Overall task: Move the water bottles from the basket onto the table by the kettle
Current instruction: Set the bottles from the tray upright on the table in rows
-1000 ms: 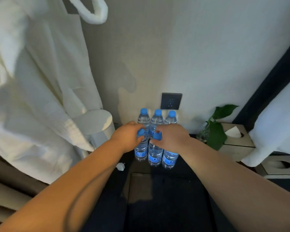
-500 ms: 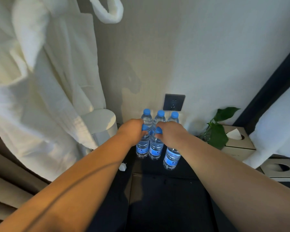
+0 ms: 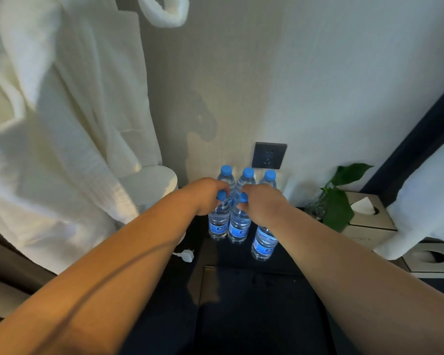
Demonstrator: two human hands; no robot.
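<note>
1. Three water bottles (image 3: 248, 175) stand far on the counter (image 3: 241, 303) by the wall (image 3: 318, 85) — three more nearer.
2. Left grip (image 3: 208, 196) pinches one near bottle's neck; right grip (image 3: 262, 203) curls round another's.
3. Settle bases flat before letting go — kettle (image 3: 151, 185) sits just left.

A: Arms & hands, what's worn?
B: Bare skin only. Left forearm (image 3: 108, 278) & right forearm (image 3: 356, 272) uncovered from btm edge to wrist.
A: Any marks?
B: Thin dark line runs lengthwise along left forearm; vein or crease, can't tell.
A: Hands?
B: Left hand (image 3: 208, 196) & right hand (image 3: 264, 203) bare too. Backs & knuckles show.
</note>
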